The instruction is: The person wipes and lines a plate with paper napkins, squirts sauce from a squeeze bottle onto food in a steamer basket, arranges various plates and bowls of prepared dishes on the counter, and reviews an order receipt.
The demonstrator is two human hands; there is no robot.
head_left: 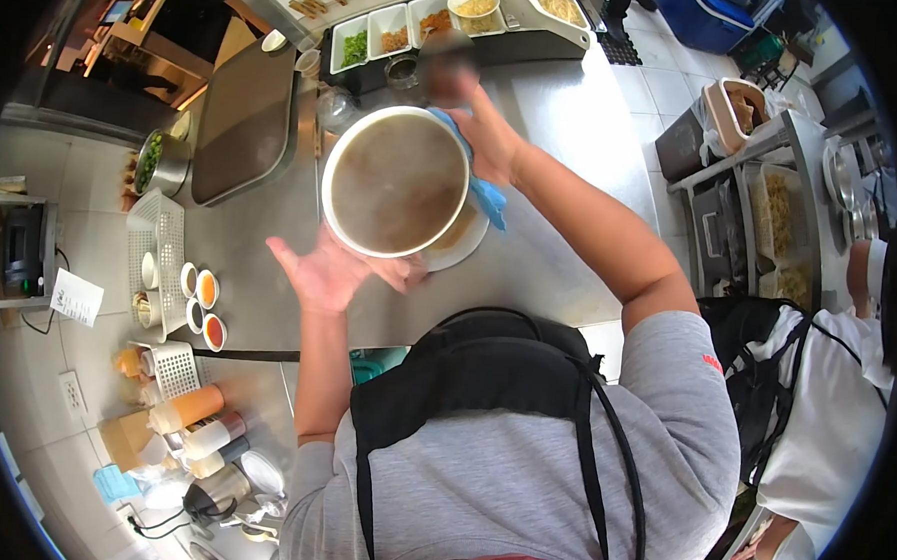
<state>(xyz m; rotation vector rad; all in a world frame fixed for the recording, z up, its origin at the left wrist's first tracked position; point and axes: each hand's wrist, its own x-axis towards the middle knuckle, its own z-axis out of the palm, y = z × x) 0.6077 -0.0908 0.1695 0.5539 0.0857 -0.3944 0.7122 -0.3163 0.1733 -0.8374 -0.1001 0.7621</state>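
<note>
- While both hands are close to it, the white bowl (396,183) with brown liquid is held above the steel bench (559,260).
- The right hand (489,147) grasps the bowl at its far right side, and its fingers have a blue cloth (487,204) between them and the bowl.
- The left hand (334,270) is spread, with the thumb pointing away; its fingers reach partly under the near side of the bowl, and whether they carry weight I cannot tell.
- Under the bowl, a second white dish (470,249) is partly hidden.
- To the left lies a large brown tray (243,121), and nearer stand small sauce cups (208,290) beside a white basket (159,257).
- Beyond the bowl is a row of white containers (387,32), one with chopped greens (354,49).
- At the right, another person in white (823,416) is partly visible.
</note>
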